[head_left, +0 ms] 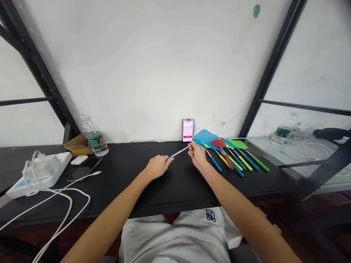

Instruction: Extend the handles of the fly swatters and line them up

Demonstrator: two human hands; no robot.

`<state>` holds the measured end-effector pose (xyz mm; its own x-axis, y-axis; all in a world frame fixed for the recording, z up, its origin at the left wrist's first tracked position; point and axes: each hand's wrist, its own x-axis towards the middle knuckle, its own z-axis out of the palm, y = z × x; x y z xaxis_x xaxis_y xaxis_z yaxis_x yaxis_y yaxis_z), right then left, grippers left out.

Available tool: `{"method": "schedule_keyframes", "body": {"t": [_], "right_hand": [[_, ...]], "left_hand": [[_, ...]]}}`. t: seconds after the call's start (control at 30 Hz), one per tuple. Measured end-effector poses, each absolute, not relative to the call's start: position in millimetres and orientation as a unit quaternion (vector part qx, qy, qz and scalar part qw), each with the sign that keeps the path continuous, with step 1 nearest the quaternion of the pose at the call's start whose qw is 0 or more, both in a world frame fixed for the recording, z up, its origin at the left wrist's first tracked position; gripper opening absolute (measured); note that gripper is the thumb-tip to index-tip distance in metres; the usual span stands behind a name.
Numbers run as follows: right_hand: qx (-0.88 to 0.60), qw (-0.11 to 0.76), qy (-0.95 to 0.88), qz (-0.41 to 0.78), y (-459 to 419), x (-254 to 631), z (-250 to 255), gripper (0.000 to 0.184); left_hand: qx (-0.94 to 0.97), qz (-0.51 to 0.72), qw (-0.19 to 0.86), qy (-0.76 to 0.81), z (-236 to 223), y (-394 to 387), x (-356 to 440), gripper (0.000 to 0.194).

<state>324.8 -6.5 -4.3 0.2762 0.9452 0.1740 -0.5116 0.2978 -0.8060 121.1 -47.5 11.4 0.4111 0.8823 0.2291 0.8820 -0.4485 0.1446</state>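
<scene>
My left hand (157, 167) is closed round the blue handle of a fly swatter. Its thin metal rod (181, 150) slants up to the right, where my right hand (196, 154) pinches it near the far end. Just beyond my right fingers spreads a blue mesh swatter head (205, 136), which seems to belong to the held swatter, though my fingers hide the join. Right of that hand lie several more fly swatters, overlapping, with a red head (218, 143) on top and a green one (238, 144) at the right. Their blue, yellow, red and green handles point toward me.
A lit phone (188, 130) leans against the wall behind my hands. On the left of the black table (175, 190) are a water bottle (95, 137), a cardboard box (78, 145), a white case (79, 160), a dark phone (85, 168) and a power strip (41, 177) with loose white cables.
</scene>
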Motion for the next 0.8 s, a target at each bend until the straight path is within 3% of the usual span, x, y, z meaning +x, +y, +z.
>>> {"method": "schedule_keyframes", "body": {"t": [0.8], "right_hand": [[-0.334,0.696,-0.367,0.520,-16.7,303.1,-6.8,0.031]], "left_hand": [[0.825,0.151,0.018,0.544,10.2,-46.8,132.2,0.058]]}}
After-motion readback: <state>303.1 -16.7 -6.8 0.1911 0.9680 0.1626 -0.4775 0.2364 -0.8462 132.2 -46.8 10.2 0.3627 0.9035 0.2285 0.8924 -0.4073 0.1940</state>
